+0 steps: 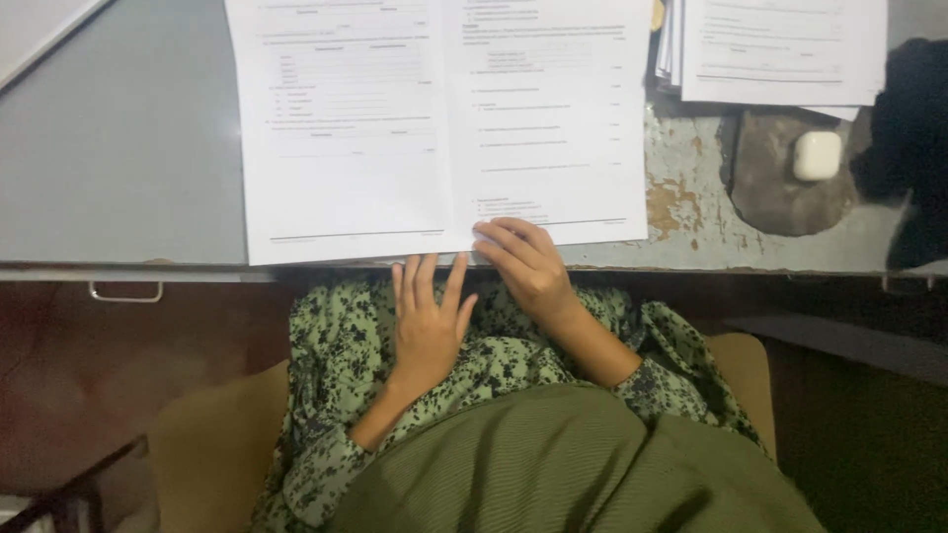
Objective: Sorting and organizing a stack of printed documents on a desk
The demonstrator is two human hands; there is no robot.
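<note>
White printed booklet [444,118], opened to a two-page spread, lay flat on a grey-green desk [118,148] with its near edge reaching the desk's front lip. Its long axis ran left to right along that lip; its centre fold ran away from the seated person, almost in line with the gap between the hands.

Right hand [528,266]: nearer of the two. Its fingers were loosely curled and rested on the bottom edge of the right-hand page, just right of the fold, touching the paper. Whether a page corner was pinched under them could not be told.

Left hand [427,321]: flat, fingers spread and pointing toward the desk, fingertips just at or under the booklet's near edge; the palm lay on the lap over green floral cloth [346,336]. It held nothing.

The booklet thus lay directly ahead of and above both hands, the right already on it, the left a little short.

Also present: a second stack of printed sheets [780,49] at the far right, well apart from the hands; a small white case [817,155] on a worn, paint-chipped patch; a dark object [908,138] at the right edge; a metal drawer handle [125,292] under the desk front.
</note>
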